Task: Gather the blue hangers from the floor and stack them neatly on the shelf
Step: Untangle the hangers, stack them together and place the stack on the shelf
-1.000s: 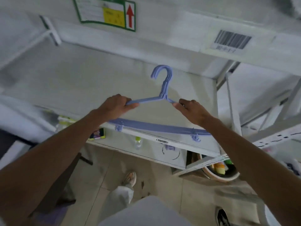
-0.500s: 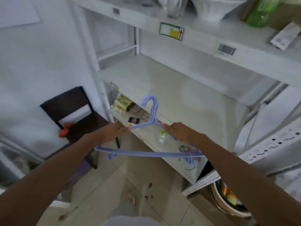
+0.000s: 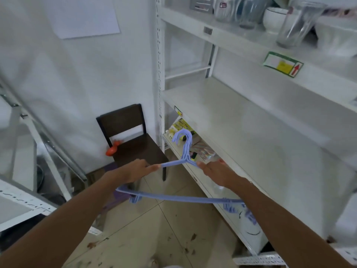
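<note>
A person's two bare arms reach forward, holding a bunch of blue hangers (image 3: 183, 198) in the air over a dirty tiled floor (image 3: 158, 235), just in front of a white metal shelf (image 3: 241, 117) unit. The left hand (image 3: 133, 170) has its grip curled round the left shoulder arm of the bunch, thumb and fingers pinching the thin plastic. The right hand (image 3: 218, 172) pinches the right shoulder arm the same way, close to the neck.

The hangers are slim moulded plastic, nested together so their hooks overlap. The hooks point up and away from the person, towards the lower shelf. The long bottom bar runs left to right below the forearms, dipping slightly to the right, with small clips hanging near each end.

The broad middle shelf board is smooth and off-white. The top shelf carries clear glass jugs (image 3: 245, 11), a tall tumbler (image 3: 295, 24) and a white bowl (image 3: 274, 18); whether anything is inside them cannot be told. The lower shelf holds packets (image 3: 181, 126) with yellow print, blurred.

To the left, a dark wooden chair (image 3: 129, 140) stands against a white wall, with a small orange object (image 3: 112, 149) on its seat.
</note>
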`<act>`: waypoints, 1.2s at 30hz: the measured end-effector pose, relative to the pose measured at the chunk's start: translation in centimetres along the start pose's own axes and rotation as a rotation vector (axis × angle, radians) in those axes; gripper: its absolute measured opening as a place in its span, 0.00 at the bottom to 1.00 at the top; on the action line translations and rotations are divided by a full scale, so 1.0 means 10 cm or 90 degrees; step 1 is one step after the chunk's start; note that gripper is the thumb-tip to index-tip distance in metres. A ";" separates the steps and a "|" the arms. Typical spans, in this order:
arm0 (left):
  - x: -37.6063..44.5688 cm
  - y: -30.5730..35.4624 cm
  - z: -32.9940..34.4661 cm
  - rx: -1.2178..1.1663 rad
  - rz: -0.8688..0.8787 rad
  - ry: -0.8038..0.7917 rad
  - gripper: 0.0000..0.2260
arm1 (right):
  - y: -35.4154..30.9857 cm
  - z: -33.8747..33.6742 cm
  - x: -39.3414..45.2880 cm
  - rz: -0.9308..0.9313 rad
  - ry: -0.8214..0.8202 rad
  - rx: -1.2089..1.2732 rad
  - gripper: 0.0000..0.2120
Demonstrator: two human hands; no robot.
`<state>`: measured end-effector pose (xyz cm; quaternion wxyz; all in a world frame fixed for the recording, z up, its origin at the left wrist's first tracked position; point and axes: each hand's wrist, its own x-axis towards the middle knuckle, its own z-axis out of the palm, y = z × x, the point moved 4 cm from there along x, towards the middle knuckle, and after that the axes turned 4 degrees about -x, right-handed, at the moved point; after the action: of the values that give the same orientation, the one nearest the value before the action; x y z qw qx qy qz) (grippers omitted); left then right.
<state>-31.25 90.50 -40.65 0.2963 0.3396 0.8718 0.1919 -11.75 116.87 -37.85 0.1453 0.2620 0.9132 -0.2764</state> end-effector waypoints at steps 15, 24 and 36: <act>2.00 0.18 -0.79 0.168 -0.005 0.047 0.46 | 0.11 -0.65 1.85 0.032 0.057 0.051 0.35; 3.62 0.30 -1.43 0.221 -0.005 0.065 0.43 | 0.27 -1.37 3.58 0.089 -0.025 0.001 0.22; 5.19 0.55 -1.77 0.167 -0.069 0.017 0.40 | 0.02 -2.44 4.81 0.150 0.084 0.004 0.26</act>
<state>-70.97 128.58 -44.47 0.2476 0.3255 0.9102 0.0647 -54.01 150.34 -38.01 0.1158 0.3854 0.8827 -0.2426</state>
